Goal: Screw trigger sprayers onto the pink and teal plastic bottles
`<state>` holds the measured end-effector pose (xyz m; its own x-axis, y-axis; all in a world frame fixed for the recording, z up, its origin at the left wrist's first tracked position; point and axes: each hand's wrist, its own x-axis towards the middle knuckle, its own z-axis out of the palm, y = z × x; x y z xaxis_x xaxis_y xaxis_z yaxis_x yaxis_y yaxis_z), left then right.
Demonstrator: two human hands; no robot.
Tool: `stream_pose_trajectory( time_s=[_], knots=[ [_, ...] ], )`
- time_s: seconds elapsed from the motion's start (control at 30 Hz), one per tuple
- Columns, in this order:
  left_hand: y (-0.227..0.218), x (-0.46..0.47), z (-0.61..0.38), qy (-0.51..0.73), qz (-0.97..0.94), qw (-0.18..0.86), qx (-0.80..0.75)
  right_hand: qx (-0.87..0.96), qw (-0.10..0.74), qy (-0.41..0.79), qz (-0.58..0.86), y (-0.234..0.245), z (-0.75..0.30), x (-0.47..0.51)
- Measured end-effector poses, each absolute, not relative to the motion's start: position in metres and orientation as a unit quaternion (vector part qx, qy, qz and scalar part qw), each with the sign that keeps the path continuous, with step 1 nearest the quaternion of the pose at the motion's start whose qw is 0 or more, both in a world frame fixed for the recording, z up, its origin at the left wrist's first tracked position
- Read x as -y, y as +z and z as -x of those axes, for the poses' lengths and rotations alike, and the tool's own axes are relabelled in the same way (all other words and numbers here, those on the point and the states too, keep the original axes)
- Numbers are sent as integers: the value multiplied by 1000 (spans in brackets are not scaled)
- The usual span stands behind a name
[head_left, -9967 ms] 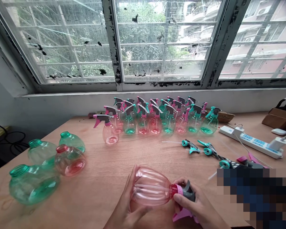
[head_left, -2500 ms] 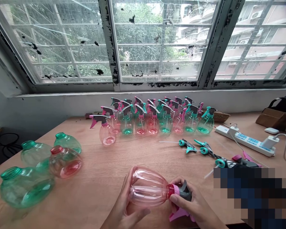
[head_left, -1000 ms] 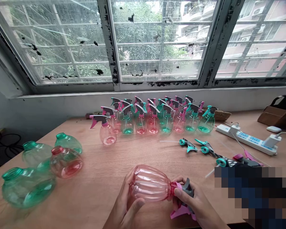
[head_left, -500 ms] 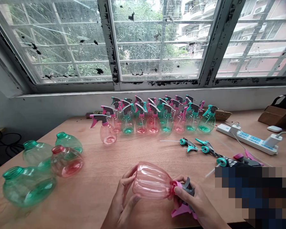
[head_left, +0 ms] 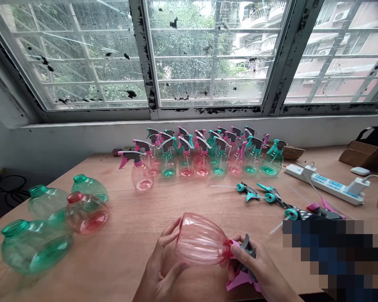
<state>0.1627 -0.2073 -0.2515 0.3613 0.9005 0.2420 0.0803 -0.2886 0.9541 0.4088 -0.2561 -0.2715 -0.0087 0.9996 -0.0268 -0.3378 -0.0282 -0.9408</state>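
A clear pink ribbed bottle (head_left: 201, 241) lies on its side just above the wooden table (head_left: 145, 218), base tilted up toward the left. My left hand (head_left: 164, 262) cups its body, fingers curled round the base and thumb under it. My right hand (head_left: 255, 266) is closed on the grey and pink spray head (head_left: 244, 262) sitting at the bottle's neck. The pink trigger sticks out below my right fingers.
Several finished spray bottles (head_left: 208, 155) stand in rows near the window sill. Several headless green and pink bottles (head_left: 50, 218) lie at the left. Loose teal spray heads (head_left: 261, 195) lie at the right, near a white power strip (head_left: 327, 184). A blurred patch covers the lower right.
The bottle's base has tipped upward and my left fingers have shifted round it. My right hand stays on the spray head, turned slightly.
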Motion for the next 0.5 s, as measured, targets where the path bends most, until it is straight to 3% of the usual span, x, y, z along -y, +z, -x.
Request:
stream_pose_trajectory(
  time_s=[0.33, 0.5],
  knots=[
    [-258, 212, -163, 489, -653, 466, -341, 394, 544, 611, 420, -269, -408, 259],
    [-261, 208, -163, 504, -699, 400, -313, 398, 518, 618, 437, -263, -409, 260]
  ],
)
